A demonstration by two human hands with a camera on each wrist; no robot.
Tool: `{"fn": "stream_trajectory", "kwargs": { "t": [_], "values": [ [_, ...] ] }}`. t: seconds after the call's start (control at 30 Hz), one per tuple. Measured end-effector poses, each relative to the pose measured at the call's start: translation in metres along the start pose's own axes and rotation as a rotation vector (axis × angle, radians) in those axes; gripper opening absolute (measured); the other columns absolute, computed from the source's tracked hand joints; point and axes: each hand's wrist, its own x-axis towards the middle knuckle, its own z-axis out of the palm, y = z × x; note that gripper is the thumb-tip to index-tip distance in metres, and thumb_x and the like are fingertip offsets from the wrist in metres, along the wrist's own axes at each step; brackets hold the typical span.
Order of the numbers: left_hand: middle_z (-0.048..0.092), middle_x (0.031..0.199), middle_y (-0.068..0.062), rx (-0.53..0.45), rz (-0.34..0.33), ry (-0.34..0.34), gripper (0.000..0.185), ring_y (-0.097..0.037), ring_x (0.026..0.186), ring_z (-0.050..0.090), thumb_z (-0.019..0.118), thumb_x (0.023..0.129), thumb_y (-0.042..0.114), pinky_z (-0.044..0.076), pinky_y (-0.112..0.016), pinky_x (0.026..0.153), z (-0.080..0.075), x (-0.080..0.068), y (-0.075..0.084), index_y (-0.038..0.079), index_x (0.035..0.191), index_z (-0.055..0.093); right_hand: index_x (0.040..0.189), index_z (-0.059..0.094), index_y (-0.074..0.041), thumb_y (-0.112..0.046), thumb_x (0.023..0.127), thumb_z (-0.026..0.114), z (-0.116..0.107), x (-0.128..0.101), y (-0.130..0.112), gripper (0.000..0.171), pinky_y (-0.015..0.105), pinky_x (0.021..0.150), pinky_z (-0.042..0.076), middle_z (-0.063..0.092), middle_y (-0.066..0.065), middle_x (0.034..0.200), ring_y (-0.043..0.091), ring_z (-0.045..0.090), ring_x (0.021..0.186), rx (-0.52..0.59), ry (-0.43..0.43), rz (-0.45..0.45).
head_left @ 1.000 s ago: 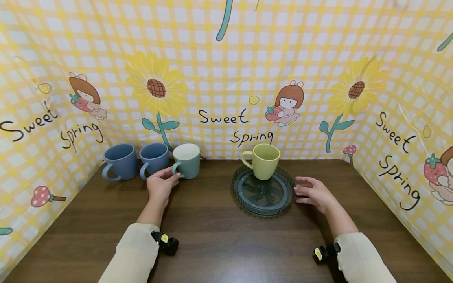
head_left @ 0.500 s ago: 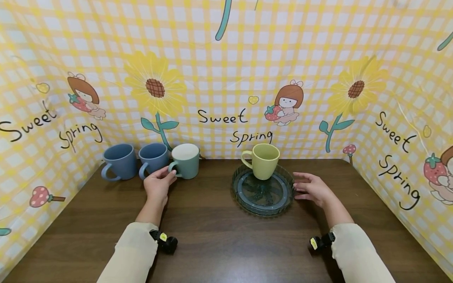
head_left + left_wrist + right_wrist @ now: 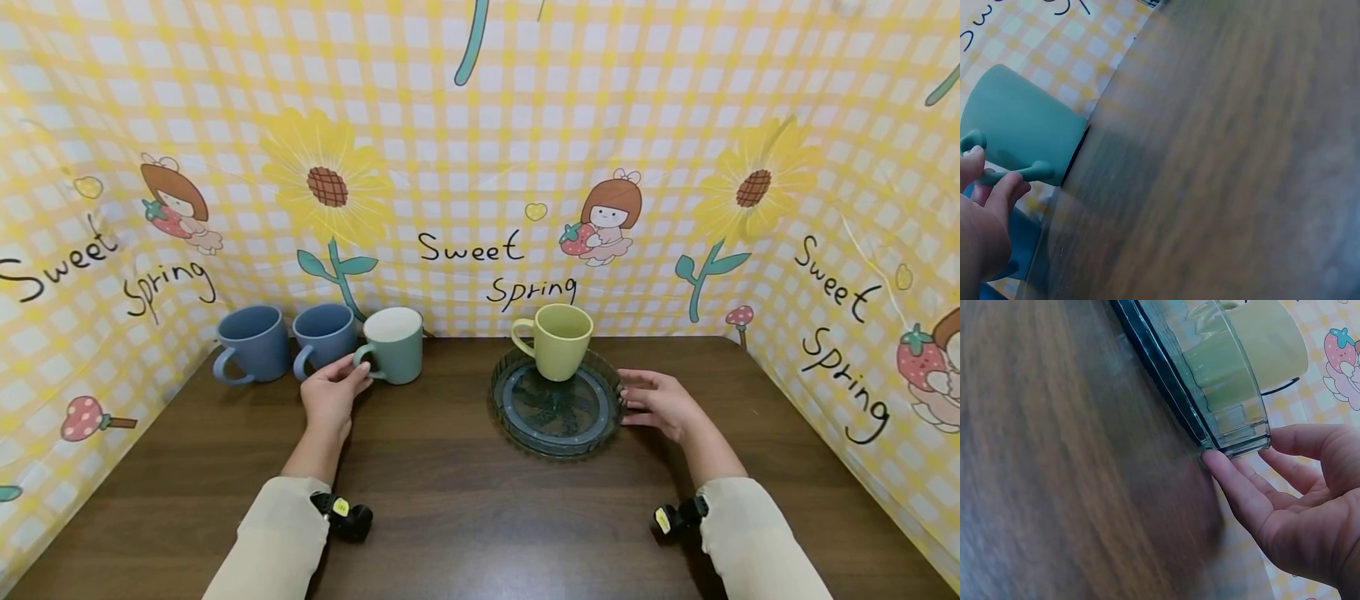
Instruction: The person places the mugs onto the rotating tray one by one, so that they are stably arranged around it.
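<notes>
My left hand (image 3: 351, 380) is at a green mug (image 3: 397, 346) standing left of centre at the back of the table. In the left wrist view its fingers (image 3: 1004, 187) curl round the green mug's (image 3: 1022, 125) handle. A yellow mug (image 3: 558, 337) stands upright at the back of a round clear glass tray (image 3: 558, 435). My right hand (image 3: 639, 398) lies against the tray's right rim. In the right wrist view its thumb (image 3: 1235, 481) touches the base of the tray's wall (image 3: 1235, 425), with the other fingers loosely extended and the yellow mug (image 3: 1260, 347) beyond.
Two blue mugs (image 3: 255, 342) (image 3: 326, 333) stand in a row left of the green one, handles facing forward. A yellow checked backdrop (image 3: 480, 167) walls the dark wooden table (image 3: 465, 500) at the back and both sides.
My left fingers have settled round the green mug's handle. My right hand lifted a little, then came back against the tray's rim. The mugs and tray have barely moved.
</notes>
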Motion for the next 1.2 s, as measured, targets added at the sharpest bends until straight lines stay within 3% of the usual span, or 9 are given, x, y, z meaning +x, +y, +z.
{"fn": "stream_trajectory", "kwargs": {
  "t": [0.87,1.2],
  "values": [
    [0.066,0.076,-0.002,-0.047,0.031,-0.049,0.038,-0.013,0.069,0.069,0.073,0.083,-0.008,0.060,-0.030,0.069,0.006,-0.013,0.008,-0.013,0.119,0.063,0.147,0.026,0.010,0.003,0.097,0.050,0.002,-0.006,0.006,0.056,0.038,0.078,0.060,0.050,0.021,0.118,0.018,0.060,0.091,0.038,0.006,-0.030],
    [0.065,0.076,-0.002,-0.056,0.042,-0.064,0.033,-0.012,0.070,0.069,0.074,0.082,-0.008,0.061,-0.031,0.069,0.011,-0.017,0.010,-0.011,0.114,0.066,0.148,0.026,0.010,0.003,0.098,0.050,0.002,-0.008,0.006,0.056,0.039,0.078,0.060,0.046,0.025,0.124,0.018,0.059,0.092,0.036,0.015,-0.032]
  ]
}}
